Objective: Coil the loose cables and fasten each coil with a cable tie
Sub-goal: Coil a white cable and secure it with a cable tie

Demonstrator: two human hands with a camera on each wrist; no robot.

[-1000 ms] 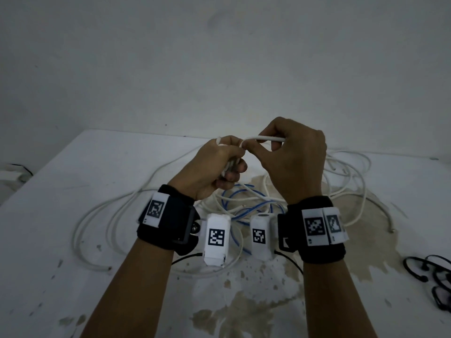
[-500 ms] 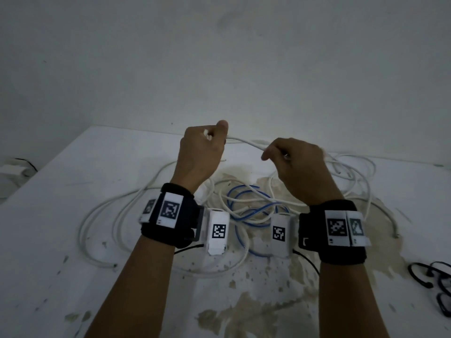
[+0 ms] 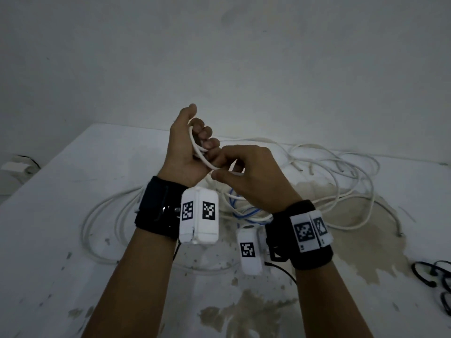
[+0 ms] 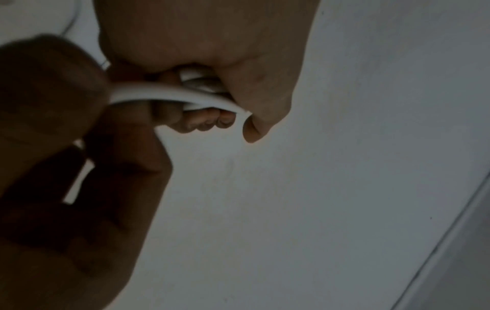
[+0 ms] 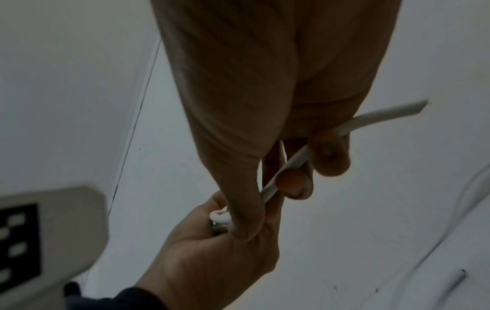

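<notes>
Barely begun: the left hand clutches a first small loop of white cable, fed by the pinching right hand. Most cable sprawls uncoiled mid-surface; nothing tied.

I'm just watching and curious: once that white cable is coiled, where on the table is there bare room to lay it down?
Bare room: the near-left stretch of the stained white table, outside the loose white cable loops, and the far-left corner. Crowded: the middle and right, under white and thin blue cable; the black cable ties fill the right edge.
</notes>
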